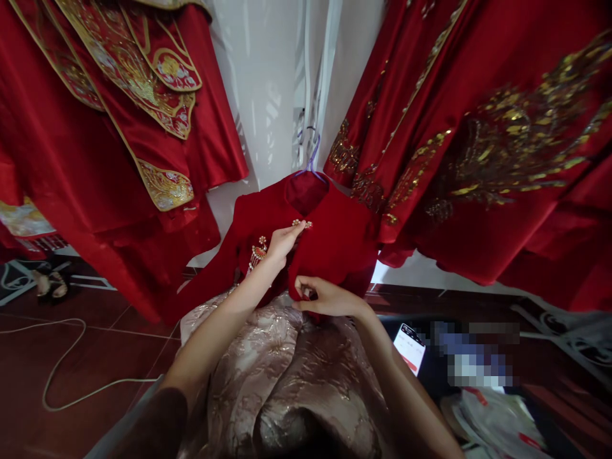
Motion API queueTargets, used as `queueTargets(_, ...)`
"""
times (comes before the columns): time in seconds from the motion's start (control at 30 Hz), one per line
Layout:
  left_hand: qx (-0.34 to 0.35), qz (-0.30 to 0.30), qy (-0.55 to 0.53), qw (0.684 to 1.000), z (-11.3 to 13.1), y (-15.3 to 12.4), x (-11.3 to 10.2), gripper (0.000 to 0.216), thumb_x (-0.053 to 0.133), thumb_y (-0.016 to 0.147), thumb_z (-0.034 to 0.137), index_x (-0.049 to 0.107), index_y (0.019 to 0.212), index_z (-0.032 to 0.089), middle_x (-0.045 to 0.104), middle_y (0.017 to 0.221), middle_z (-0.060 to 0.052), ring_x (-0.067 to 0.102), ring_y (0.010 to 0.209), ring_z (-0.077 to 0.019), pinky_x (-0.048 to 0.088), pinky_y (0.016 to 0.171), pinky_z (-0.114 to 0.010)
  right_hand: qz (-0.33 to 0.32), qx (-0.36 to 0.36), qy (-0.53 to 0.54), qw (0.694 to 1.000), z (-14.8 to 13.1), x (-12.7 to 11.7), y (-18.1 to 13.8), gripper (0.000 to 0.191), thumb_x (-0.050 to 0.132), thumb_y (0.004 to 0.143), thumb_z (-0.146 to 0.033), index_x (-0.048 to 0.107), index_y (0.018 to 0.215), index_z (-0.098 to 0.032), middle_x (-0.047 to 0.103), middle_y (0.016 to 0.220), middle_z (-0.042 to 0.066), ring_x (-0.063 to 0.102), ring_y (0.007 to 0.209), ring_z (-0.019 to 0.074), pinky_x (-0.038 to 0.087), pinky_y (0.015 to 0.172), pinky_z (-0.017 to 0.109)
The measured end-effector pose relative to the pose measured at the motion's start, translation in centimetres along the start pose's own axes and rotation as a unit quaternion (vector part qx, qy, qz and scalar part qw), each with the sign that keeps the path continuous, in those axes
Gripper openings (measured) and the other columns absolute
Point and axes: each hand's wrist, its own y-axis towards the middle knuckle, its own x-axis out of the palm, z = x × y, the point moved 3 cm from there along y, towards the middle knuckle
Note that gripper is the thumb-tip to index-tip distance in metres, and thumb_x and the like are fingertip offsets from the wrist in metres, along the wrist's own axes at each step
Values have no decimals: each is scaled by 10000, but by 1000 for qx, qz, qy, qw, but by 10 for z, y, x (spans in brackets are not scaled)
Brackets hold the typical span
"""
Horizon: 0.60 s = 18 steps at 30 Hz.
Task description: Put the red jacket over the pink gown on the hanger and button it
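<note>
A dark red jacket [335,236] hangs on a purple hanger [312,159] in front of me, over a pale gold brocade skirt [287,370]. My left hand [283,243] pinches the jacket's front edge just below a pearl clasp [302,224], fingers closed on the cloth. A beaded tassel ornament [258,253] hangs to its left. My right hand [325,297] is lower down, fingers curled and pinching the jacket's hem at the front opening.
Red embroidered gowns hang at the left [109,127] and right [478,140], close on both sides. A white wall [268,83] is behind. A white cable [62,363] loops on the dark red floor. A phone [410,347] and papers [492,414] lie at the lower right.
</note>
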Motion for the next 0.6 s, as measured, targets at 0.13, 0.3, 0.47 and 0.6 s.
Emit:
queueTargets(0.13, -66, 29, -100, 992, -2, -6, 1, 262, 749, 661, 343, 712, 823, 141, 728, 890, -83, 665, 868, -213, 503, 845, -355, -6, 3, 4, 1000, 1, 1, 1, 211, 625, 742, -280, 432, 746, -194, 435, 670, -45, 389, 614, 93, 319, 564, 229)
queueTargets(0.3, -103, -14, -155, 982, -10, -7, -1, 166, 711, 703, 278, 705, 813, 155, 722, 946, -82, 661, 936, -227, 507, 894, -384, 0, 9, 6, 1000, 2, 2, 2, 214, 628, 740, -293, 440, 752, -191, 446, 678, -42, 397, 620, 95, 325, 574, 233)
queueTargets(0.47, -131, 4, -177, 975, -15, -6, 3, 185, 701, 705, 256, 703, 861, 157, 717, 981, -76, 653, 973, -237, 506, 909, -409, 8, 4, -4, 1000, 4, 2, 4, 239, 635, 743, -332, 449, 752, -184, 459, 687, -34, 403, 633, 97, 332, 574, 237)
queueTargets(0.6, -100, 61, -189, 975, -18, -5, 7, 271, 760, 645, 274, 706, 876, 143, 713, 1004, -84, 644, 997, -244, 494, 928, -408, 13, 0, 2, 1000, 5, 3, 4, 241, 638, 739, -339, 453, 744, -185, 460, 678, -34, 401, 625, 97, 331, 565, 237)
